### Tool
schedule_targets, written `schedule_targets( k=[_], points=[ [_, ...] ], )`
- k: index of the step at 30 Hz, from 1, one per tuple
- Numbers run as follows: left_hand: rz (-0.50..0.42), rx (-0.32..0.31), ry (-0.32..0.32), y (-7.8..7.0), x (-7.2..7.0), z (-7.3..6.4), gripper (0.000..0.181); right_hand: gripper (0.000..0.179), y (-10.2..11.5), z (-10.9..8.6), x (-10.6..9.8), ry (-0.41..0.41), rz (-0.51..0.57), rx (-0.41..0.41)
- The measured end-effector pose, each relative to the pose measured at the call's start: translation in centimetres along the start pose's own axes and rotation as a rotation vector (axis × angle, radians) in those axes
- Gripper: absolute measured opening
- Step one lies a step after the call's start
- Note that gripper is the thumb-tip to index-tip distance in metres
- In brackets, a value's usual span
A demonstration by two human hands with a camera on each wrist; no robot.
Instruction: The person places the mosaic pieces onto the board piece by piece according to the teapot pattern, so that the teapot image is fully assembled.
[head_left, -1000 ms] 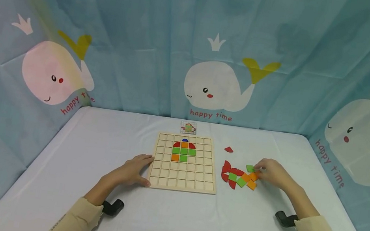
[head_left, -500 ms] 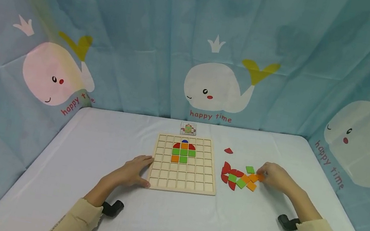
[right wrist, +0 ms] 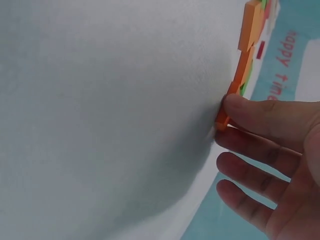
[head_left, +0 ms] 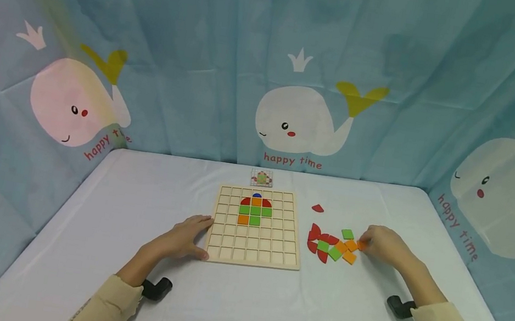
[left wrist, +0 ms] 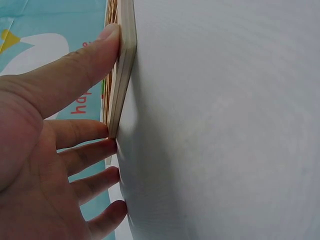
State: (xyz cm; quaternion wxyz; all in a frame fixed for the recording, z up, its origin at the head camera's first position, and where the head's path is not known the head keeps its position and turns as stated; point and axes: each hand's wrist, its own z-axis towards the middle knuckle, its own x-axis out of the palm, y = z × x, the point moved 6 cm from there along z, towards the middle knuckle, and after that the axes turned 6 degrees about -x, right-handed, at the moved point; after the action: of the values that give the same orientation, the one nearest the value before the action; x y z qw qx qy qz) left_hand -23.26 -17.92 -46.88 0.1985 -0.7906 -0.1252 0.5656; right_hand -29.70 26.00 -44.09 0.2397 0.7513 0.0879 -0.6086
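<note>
My left hand [head_left: 183, 237] rests at the left side of a wooden grid board [head_left: 252, 244]; its thumb and fingers are spread, touching the board's edge [left wrist: 123, 75] in the left wrist view. On the board, green, orange and red pieces and a blue piece [head_left: 257, 195] form a small figure near the top. To the right, my right hand [head_left: 387, 246] pinches an orange square tile [right wrist: 228, 107] between thumb and index finger, low at the tablecloth. Loose tiles lie just left of it: orange squares [head_left: 349, 257], green squares [head_left: 347, 234] and red quarter-circles [head_left: 314, 231].
A small picture card [head_left: 262, 178] with a coloured pattern lies behind the board. One red piece [head_left: 317, 208] sits apart, above the loose pile. A white cloth covers the table [head_left: 254, 315], and a blue whale-print curtain [head_left: 202, 63] hangs around its back and sides.
My right hand has shifted slightly right and toward me, off the green tile's edge, and now has its fingertips at the rightmost orange tile. My left hand and the board have stayed put.
</note>
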Motion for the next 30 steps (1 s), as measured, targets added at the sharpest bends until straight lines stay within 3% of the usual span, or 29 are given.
schedule_targets(
  k=[5, 19, 26, 30],
  points=[
    [-0.001, -0.002, 0.003, 0.1, 0.1, 0.0, 0.094, 0.014, 0.0, 0.1, 0.1, 0.004, -0.018, 0.005],
    [-0.004, 0.003, 0.013, 0.3, 0.3, 0.1, 0.093, 0.024, -1.3, 0.1, 0.5, -0.015, 0.063, 0.066],
    [0.002, -0.006, 0.009, 0.2, 0.1, 0.0, 0.094, 0.023, 0.3, 1.0, -0.5, -0.051, 0.139, 0.0],
    [0.006, -0.001, 0.014, 0.2, 0.1, 0.0, 0.093, 0.027, 1.4, 1.9, -0.5, -0.039, 0.198, 0.013]
  ],
)
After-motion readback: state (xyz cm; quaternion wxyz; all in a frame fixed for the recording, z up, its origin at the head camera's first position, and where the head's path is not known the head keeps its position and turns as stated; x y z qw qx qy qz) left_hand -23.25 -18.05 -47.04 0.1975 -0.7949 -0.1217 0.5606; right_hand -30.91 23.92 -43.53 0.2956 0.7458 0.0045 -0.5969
